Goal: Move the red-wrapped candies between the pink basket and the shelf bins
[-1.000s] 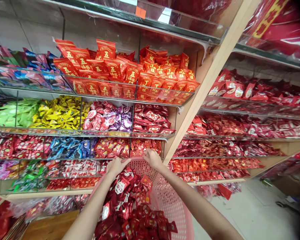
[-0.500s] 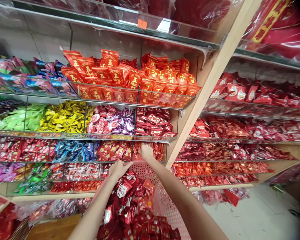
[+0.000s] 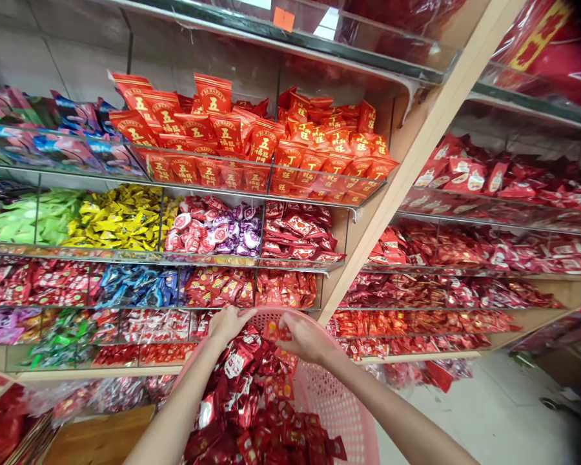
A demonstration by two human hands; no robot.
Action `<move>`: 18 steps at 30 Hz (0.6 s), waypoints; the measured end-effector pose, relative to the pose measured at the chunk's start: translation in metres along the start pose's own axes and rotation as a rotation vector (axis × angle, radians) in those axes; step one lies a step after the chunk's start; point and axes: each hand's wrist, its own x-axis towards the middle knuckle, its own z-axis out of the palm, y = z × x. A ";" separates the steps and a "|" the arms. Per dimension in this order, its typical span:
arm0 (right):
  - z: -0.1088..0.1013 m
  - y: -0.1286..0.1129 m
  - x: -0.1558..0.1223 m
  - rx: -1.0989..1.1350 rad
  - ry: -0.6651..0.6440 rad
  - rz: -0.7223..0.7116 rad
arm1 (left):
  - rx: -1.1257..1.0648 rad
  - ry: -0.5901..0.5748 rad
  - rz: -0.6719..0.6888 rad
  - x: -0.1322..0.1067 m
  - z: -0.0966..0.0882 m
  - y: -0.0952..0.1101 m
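Note:
My left hand (image 3: 227, 325) is closed on the far rim of a pink perforated plastic basket (image 3: 336, 397), its thumb lying along the edge. Inside the basket is a heap of small shiny dark-red wrapped packets (image 3: 244, 391), some with white print. Over the basket's far side, my right hand (image 3: 303, 337) is closed around small red-orange candy packets (image 3: 274, 330), part of which shows at the fingertips. Just beyond the rim, a shelf compartment holds similar red-orange packets (image 3: 285, 289).
Tiered shelves with clear fronts hold red packets (image 3: 232, 135), yellow packets (image 3: 119, 219) and blue packets (image 3: 140, 285). A slanting wooden post (image 3: 392, 213) divides the shelving. Plastic bags (image 3: 97, 392) lie below, with a wooden board (image 3: 99, 436) and tiled floor (image 3: 503, 410).
My right hand has come back from the shelf compartment to above the basket, now with red-orange packets in it. My left hand keeps its hold on the rim.

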 end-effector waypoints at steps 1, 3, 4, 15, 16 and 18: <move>0.004 0.001 -0.010 -0.029 -0.061 -0.033 | -0.001 -0.004 0.000 0.000 0.000 0.000; 0.015 0.003 -0.027 -0.120 -0.163 -0.110 | -0.002 -0.015 -0.003 0.001 0.000 0.000; 0.021 0.003 -0.033 -0.177 -0.207 -0.151 | -0.003 -0.020 -0.004 0.001 0.000 0.000; 0.051 -0.007 -0.038 -0.434 -0.287 -0.289 | 0.000 -0.005 0.018 0.002 0.002 -0.003; 0.045 -0.008 -0.035 -0.409 -0.281 -0.280 | 0.003 -0.002 0.022 0.002 0.002 -0.003; 0.033 -0.010 -0.025 -0.346 -0.237 -0.227 | 0.006 -0.004 0.025 0.001 0.002 -0.002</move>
